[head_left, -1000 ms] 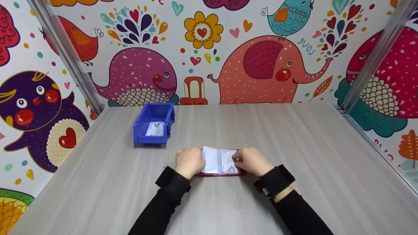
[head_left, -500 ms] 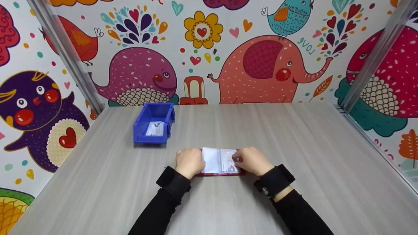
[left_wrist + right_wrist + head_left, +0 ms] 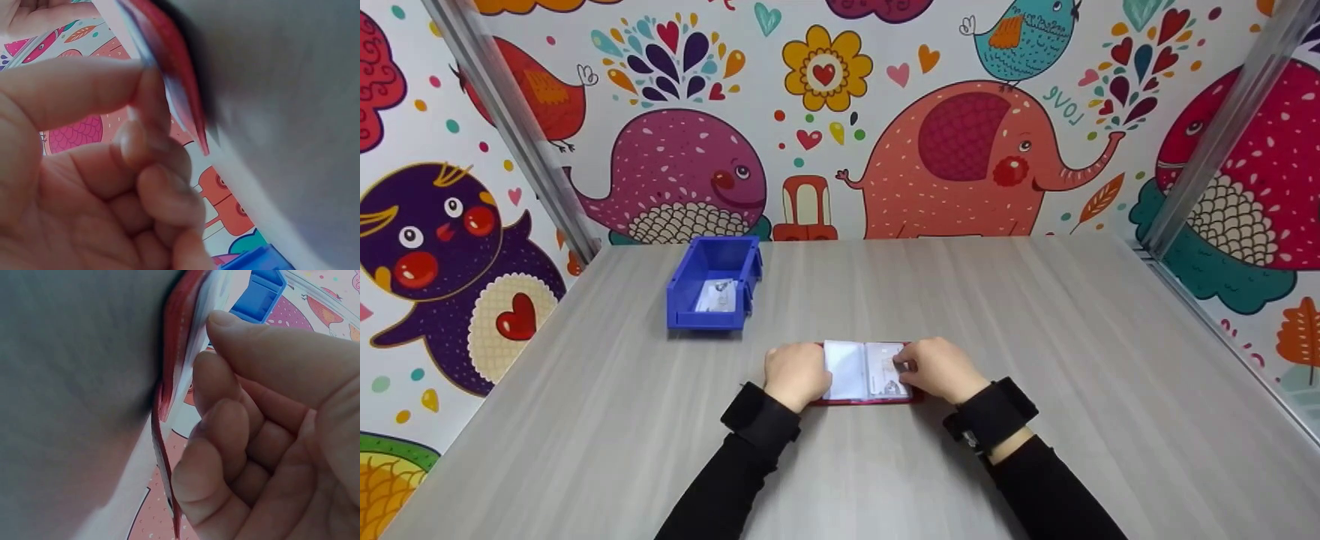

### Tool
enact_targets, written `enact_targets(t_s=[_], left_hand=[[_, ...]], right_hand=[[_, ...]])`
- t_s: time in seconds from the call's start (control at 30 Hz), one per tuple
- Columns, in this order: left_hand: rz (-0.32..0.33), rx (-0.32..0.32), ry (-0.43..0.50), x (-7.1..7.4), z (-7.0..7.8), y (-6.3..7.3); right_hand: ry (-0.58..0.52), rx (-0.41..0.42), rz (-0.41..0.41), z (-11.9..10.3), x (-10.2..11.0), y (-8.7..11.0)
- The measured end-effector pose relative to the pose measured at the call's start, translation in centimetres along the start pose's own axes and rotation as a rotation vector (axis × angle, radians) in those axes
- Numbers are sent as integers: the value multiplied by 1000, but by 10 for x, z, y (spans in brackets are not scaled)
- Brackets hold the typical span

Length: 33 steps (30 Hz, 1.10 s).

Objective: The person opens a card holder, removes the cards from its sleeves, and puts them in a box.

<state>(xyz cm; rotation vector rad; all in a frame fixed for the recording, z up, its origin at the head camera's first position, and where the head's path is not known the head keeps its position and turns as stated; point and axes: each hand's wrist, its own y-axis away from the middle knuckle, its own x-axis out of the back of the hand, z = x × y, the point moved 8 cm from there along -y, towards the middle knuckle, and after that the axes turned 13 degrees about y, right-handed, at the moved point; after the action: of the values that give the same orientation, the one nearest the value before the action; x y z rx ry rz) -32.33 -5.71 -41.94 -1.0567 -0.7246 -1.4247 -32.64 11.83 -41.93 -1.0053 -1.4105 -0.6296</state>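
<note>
On table (image 3: 847, 472), left hand (image 3: 796, 373) gripping booklet (image 3: 845, 373), sides hidden, right hand (image 3: 942, 369) curled, hold unclear

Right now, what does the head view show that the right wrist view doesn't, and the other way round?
Of these two, only the head view shows the left hand, the black wristbands and the printed card in the blue bin. Only the right wrist view shows the palm side of the right hand. Both share that hand, the bin and the red-covered booklet.
</note>
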Motion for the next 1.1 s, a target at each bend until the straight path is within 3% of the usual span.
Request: enact_targets(t_s=[0.63,1.1], left_hand=[[-12,49,-5,1,-5,-1],[12,18,5,2,-2,0]], right_hand=[[9,1,7,1,-1,0],[-17,1,78,9,14,0]])
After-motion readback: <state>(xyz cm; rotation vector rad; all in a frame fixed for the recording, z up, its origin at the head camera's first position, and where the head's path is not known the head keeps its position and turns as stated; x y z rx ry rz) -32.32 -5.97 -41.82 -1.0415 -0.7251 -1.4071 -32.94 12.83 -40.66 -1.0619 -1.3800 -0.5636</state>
